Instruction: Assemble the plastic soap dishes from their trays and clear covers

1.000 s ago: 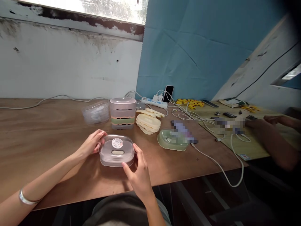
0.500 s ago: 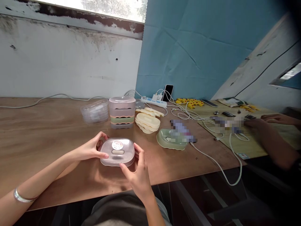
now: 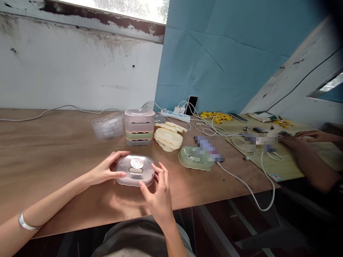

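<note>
A lidded plastic soap box point(image 3: 146, 170), pale purple under a clear lid with a round white sticker, is between my hands near the table's front. My left hand point(image 3: 108, 169) grips its left end, thumb on the lid's front corner and fingers curled behind. At the right end, my right hand point(image 3: 158, 192) holds the box with the thumb against the front edge and fingers on the lid's side. Behind it stands a stack of similar boxes point(image 3: 139, 127) in pink, purple and green. Clear lids point(image 3: 107, 127) are nested to the left of the stack, and cream-coloured plastic pieces point(image 3: 168, 138) lie to its right.
A green lidded box point(image 3: 197, 162) sits to the right, beside a blurred-out purple item point(image 3: 207, 147). Behind are a power strip point(image 3: 175, 115), a phone point(image 3: 191, 105) and tangled white cables point(image 3: 210, 129). Another person's hands point(image 3: 297, 141) are over the lighter board at far right.
The soap box has shifted slightly right and away from me, turning a little. My left hand's fingers have stretched further along its back edge, and my right fingers have moved over the lid's side.
</note>
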{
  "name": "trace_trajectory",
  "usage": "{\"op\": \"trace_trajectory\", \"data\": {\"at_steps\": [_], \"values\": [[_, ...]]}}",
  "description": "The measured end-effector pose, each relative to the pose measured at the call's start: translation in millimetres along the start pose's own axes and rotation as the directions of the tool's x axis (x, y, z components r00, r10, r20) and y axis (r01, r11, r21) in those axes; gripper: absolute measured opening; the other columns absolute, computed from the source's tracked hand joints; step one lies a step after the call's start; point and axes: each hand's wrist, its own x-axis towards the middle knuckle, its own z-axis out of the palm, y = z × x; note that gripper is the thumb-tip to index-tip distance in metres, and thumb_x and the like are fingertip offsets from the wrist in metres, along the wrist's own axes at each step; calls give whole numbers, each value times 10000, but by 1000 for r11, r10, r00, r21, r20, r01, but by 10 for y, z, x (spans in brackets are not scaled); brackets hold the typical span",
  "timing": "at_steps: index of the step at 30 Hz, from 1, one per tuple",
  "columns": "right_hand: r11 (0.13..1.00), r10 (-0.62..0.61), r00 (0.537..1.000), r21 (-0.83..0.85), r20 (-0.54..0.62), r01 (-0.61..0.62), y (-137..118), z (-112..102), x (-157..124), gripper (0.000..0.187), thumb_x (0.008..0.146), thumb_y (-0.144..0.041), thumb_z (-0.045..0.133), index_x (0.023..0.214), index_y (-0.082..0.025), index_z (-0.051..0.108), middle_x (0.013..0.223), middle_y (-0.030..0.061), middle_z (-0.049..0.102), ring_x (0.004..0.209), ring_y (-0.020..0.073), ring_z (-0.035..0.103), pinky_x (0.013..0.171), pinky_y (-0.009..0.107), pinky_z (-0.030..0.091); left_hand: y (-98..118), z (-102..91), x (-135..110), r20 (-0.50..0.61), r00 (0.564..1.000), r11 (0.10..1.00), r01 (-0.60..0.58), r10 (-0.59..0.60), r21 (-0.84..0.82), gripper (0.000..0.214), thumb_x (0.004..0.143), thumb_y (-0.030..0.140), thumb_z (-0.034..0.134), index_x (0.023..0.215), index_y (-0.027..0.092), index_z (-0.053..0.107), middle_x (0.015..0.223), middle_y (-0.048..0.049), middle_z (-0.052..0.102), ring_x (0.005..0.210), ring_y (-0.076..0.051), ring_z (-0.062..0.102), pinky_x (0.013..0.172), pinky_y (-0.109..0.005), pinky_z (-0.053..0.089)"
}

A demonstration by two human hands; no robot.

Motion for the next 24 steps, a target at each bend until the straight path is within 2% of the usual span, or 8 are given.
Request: {"op": "trace_trajectory", "data": {"at_steps": [7, 11, 14, 16, 18, 19, 21, 24], "values": [[999, 15, 1000, -47, 6, -15, -12, 4, 7, 491, 811, -336, 626, 1265, -251, 460, 1414, 127, 373, 1237, 295, 527, 980, 449, 508, -3, 31, -5, 49, 998, 995, 30, -25, -100, 766, 728, 405, 758, 1377, 252, 381, 1388, -110, 472, 1221, -314, 506, 969, -409, 477], [946, -195, 979, -252, 55, 202, -44, 6, -38, 553, 827, -288, 606, 1346, -245, 421, 1505, 147, 266, 1361, 346, 371, 1023, 510, 449, 50, 30, -13, 50, 998, 997, 27, -24, -65, 768, 750, 401, 739, 1401, 232, 366, 1381, -122, 482, 1205, -327, 519, 958, -425, 490], [752, -490, 843, -383, 221, 537, -61, 27, -76, 500, 869, -282, 569, 1356, -289, 456, 1550, 64, 271, 1441, 348, 193, 1127, 584, 251, 82, 40, -25, 66, 998, 994, 15, -8, -106, 782, 761, 428, 728, 1414, 224, 348, 1405, -126, 461, 1232, -329, 497, 996, -450, 461], [620, -611, 724, -376, 320, 689, -58, 58, -93, 422, 913, -275, 512, 1334, -290, 487, 1497, 12, 402, 1433, 280, 248, 1181, 557, 82, 95, 56, -35, 75, 997, 994, -11, 19, -104, 756, 792, 436, 702, 1423, 229, 341, 1449, -118, 420, 1288, -325, 444, 1059, -457, 401], [578, -645, 681, -361, 347, 732, -50, 95, -105, 391, 932, -262, 476, 1322, -274, 501, 1427, -4, 504, 1379, 223, 365, 1200, 500, 13, 107, 77, -46, 77, 996, 991, -39, 49, -124, 677, 865, 449, 617, 1437, 241, 321, 1491, -107, 371, 1338, -309, 388, 1103, -449, 346], [596, -629, 703, -375, 332, 710, -47, 112, -110, 391, 930, -261, 476, 1320, -274, 503, 1402, -3, 533, 1356, 223, 402, 1200, 498, 24, 114, 87, -51, 74, 995, 988, -51, 62, -145, 635, 900, 456, 564, 1443, 246, 309, 1505, -103, 352, 1354, -299, 369, 1116, -443, 330], [680, -546, 807, -445, 224, 583, -40, 134, -114, 402, 911, -255, 496, 1311, -291, 512, 1348, 9, 582, 1329, 272, 431, 1175, 560, 98, 134, 101, -58, 51, 997, 983, -55, 65, -177, 569, 948, 468, 470, 1443, 250, 293, 1516, -97, 335, 1370, -279, 348, 1128, -437, 314], [809, -373, 924, -519, -90, 276, -28, 119, -113, 363, 874, -242, 536, 1233, -277, 573, 1296, 72, 605, 1340, 384, 372, 1083, 689, 188, 173, 97, -55, -2, 1000, 995, -25, 25, -101, 487, 965, 464, 430, 1394, 249, 348, 1477, -89, 393, 1354, -261, 371, 1133, -438, 301]]}}
